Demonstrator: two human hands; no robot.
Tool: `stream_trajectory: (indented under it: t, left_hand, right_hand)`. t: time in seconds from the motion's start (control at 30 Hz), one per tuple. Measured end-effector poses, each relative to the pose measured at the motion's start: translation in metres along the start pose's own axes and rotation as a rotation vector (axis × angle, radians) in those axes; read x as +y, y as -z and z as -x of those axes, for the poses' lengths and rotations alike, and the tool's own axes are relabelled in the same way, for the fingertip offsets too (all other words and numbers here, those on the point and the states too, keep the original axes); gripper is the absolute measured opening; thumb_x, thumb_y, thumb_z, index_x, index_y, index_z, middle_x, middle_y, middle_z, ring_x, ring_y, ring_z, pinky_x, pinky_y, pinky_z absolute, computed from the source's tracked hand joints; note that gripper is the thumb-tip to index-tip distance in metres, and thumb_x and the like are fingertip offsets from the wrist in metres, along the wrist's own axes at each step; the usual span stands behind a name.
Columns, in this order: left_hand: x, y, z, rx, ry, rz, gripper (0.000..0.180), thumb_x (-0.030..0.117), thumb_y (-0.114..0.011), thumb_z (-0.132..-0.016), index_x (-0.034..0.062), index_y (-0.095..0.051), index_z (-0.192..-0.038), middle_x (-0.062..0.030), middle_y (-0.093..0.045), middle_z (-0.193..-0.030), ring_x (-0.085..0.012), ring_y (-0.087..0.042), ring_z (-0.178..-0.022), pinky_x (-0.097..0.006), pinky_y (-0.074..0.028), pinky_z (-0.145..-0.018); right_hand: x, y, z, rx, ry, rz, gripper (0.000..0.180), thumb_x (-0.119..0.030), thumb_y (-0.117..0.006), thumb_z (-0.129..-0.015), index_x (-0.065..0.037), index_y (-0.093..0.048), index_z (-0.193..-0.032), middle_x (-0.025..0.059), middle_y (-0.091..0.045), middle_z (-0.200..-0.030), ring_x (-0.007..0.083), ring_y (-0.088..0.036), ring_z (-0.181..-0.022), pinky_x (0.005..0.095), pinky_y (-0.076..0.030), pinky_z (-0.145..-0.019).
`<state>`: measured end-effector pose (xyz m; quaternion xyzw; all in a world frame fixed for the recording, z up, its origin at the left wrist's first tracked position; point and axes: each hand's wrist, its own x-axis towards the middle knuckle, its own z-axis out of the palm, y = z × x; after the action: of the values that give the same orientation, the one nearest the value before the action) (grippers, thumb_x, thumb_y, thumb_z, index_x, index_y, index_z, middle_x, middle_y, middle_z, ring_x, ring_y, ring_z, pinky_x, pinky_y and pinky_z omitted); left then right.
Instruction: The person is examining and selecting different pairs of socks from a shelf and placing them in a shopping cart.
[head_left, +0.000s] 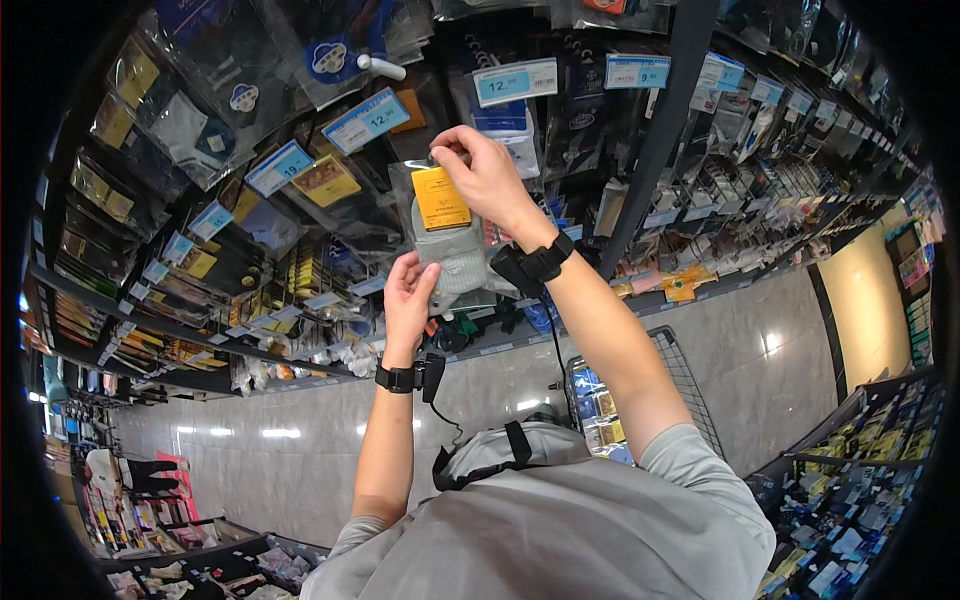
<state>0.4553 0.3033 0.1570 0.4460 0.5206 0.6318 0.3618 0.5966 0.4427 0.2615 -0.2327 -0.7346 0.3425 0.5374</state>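
Note:
A clear plastic packet of grey socks (460,262) with a yellow-orange card label (438,198) is in front of the hanging display. My right hand (482,180) pinches its top edge from above, fingers and thumb closed together near the hanging hole. Beside the packet's lower left edge is my left hand (405,305), half curled with thumb and fingers apart. Whether its fingertips touch the plastic is hard to tell. Both wrists wear black straps with small black devices.
Blue-and-white price tags (365,120) stick out ahead of several hanging packets. A dark upright post (655,140) divides the display. Below right stands a wire shopping cart (690,385) with packets inside. Grey tiled floor (270,425) runs behind me, with more shelves (850,500) at the lower right.

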Motion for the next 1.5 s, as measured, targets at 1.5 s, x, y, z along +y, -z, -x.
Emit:
stream_trajectory:
  t: [1.5]
  left_hand:
    - [0.012,-0.012,-0.045,0.074,-0.048,0.164,0.040,0.007,-0.060,-0.090,-0.0044,-0.043,-0.124,-0.0107,-0.061,-0.111,-0.0125,-0.058,-0.099,-0.023,-0.045,-0.085]
  right_hand:
    - [0.039,-0.023,0.033,-0.048,-0.252,-0.513,0.039,-0.011,-0.060,-0.089,0.007,-0.048,-0.121,0.0139,-0.063,-0.107,0.0146,-0.060,-0.095,0.0258,-0.048,-0.082]
